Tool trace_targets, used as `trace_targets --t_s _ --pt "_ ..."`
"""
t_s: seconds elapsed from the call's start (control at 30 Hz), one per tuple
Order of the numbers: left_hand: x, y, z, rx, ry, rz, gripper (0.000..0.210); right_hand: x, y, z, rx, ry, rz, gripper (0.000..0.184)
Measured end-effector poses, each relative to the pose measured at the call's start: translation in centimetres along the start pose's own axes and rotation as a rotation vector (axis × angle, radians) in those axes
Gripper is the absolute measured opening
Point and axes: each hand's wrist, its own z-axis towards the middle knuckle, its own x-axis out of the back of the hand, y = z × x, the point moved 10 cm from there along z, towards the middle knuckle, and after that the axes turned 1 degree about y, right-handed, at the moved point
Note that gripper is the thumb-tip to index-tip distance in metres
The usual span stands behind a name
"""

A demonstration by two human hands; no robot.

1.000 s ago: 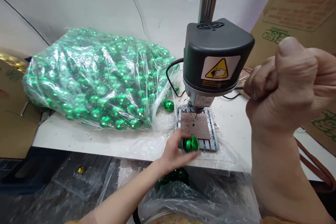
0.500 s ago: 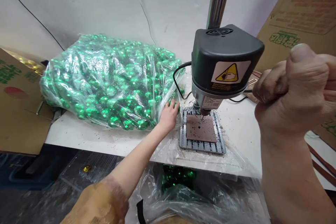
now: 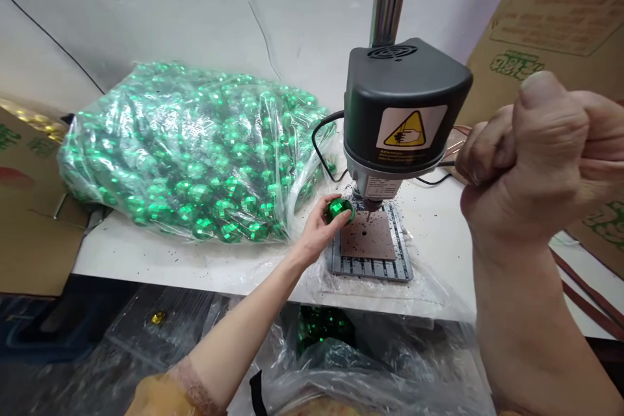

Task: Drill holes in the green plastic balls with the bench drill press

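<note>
A shiny green faceted bauble (image 3: 338,209) is held between the thumb and fingers of my left hand (image 3: 319,231), at the left edge of the drill plate. Beside it a thin drill bit (image 3: 369,215) points down from the black bench drill press (image 3: 409,104). Below the bit lies a brown square board (image 3: 366,244) with a dark hole, on the slotted grey metal base (image 3: 373,269). My right hand (image 3: 531,143) is closed in a fist at the machine's right side, around its feed handle, which the fingers mostly hide.
A large clear plastic bag (image 3: 195,149) full of green baubles fills the table's left side. Cardboard boxes (image 3: 34,227) stand at both sides. Dark shavings dot the white table (image 3: 160,250). Under its edge hangs more plastic film (image 3: 390,370) with green baubles.
My left hand has come out from the bag's opening with a green bauble and moved right to the drill plate. The right fist keeps its grip. The view has shifted slightly.
</note>
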Motion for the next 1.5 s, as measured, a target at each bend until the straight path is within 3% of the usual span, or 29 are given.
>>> trace_targets --t_s 0.23,0.57,0.9,1.27,1.5 --pt "-0.4 -3.8 -0.2 0.037 0.018 -0.113 0.081 0.2 0.3 -0.2 0.035 -0.015 0.010 0.061" --pt "-2.8 -5.6 0.1 -0.030 -0.204 -0.063 0.083 0.2 0.1 -0.7 0.050 -0.026 -0.011 0.060" --pt "-4.6 -5.4 0.0 -0.075 -0.236 -0.009 0.080 0.3 0.0 -0.9 0.064 -0.022 -0.034 0.060" --pt "-4.6 -5.9 -0.5 -0.083 -0.206 0.074 0.072 0.7 -0.4 -1.8 0.094 0.002 -0.051 0.062" --pt "-4.7 -5.9 -0.6 -0.093 -0.207 0.043 0.071 1.2 -1.4 -3.7 0.241 0.036 -0.067 0.058"
